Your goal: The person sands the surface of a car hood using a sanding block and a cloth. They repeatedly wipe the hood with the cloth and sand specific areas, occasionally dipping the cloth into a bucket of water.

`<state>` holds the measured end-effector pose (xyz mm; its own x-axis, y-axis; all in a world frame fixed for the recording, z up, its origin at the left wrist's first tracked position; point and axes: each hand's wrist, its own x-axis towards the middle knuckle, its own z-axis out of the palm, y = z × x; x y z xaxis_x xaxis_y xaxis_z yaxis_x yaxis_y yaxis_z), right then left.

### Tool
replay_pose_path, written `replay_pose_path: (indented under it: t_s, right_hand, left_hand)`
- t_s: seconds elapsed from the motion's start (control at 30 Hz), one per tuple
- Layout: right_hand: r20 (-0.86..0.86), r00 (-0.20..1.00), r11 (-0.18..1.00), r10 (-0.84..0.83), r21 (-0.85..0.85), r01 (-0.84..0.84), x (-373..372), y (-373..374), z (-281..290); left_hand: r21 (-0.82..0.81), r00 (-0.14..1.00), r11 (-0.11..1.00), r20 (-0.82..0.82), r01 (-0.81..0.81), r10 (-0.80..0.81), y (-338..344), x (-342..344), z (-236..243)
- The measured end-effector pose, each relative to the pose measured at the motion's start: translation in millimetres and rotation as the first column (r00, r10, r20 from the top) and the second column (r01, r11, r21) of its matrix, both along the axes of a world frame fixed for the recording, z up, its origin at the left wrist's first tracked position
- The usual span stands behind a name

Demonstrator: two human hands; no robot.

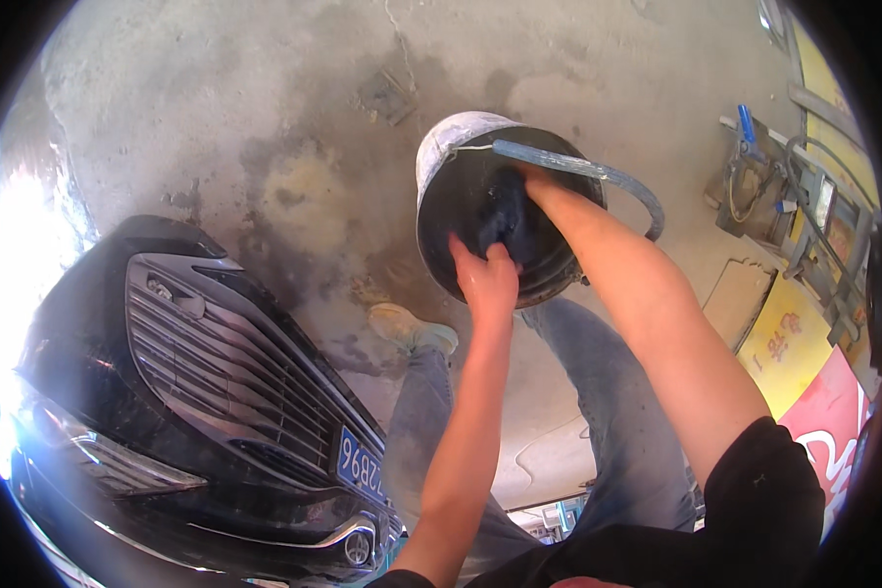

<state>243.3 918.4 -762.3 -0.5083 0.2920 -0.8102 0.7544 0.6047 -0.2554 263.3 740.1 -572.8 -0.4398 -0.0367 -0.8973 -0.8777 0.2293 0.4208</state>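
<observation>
A bucket (464, 125) with a pale outside and a black inside stands tilted toward me, with a wire handle in a blue-grey hose sleeve (559, 160) across its rim. Both my hands reach inside it. Low in the mouth, my left hand (487, 278) has thumb and fingers around the near end of a dark, wet-looking cloth (505, 208). My right hand (536, 183) enters from the right, under the handle, at the far side of the cloth. Its fingers are hidden in the dark, so its grip does not show.
A black car's front with its grille (225, 353) fills the lower left. My shoe (412, 328) stands near the bucket on a stained concrete floor (294, 88). At right are a metal frame with a blue-handled clamp (745, 127) and yellow and red panels (779, 338).
</observation>
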Motion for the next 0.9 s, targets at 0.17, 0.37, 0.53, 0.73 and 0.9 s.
replay_pose_path:
  t_s: [0.17, 0.37, 0.53, 0.73, 0.9]
  right_hand:
    - [-0.024, 1.0, 1.0, -0.004, -0.002, 0.004, -12, 2, 11]
    - [0.121, 0.993, 0.991, -0.019, -0.13, 0.035, 38, -12, -36]
    - [0.177, 0.981, 0.96, -0.082, -0.249, 0.125, 45, -17, -51]
    - [0.287, 0.93, 0.937, -0.23, -0.194, 0.292, -1, -9, -7]
    - [0.229, 0.895, 0.783, -0.383, -0.434, 0.446, 7, 37, 84]
  left_hand:
    - [-0.206, 0.961, 0.97, -0.214, 0.131, -0.176, 19, 1, -68]
    - [0.043, 0.897, 0.968, 0.389, -0.246, 0.211, 30, 5, -192]
    - [0.136, 0.715, 0.803, 0.558, -0.58, 0.422, 35, -6, -220]
    - [0.267, 0.752, 0.746, 0.493, -0.61, 0.439, 10, -16, -174]
    - [0.338, 0.821, 0.754, 0.337, -0.563, 0.461, 23, 0, -69]
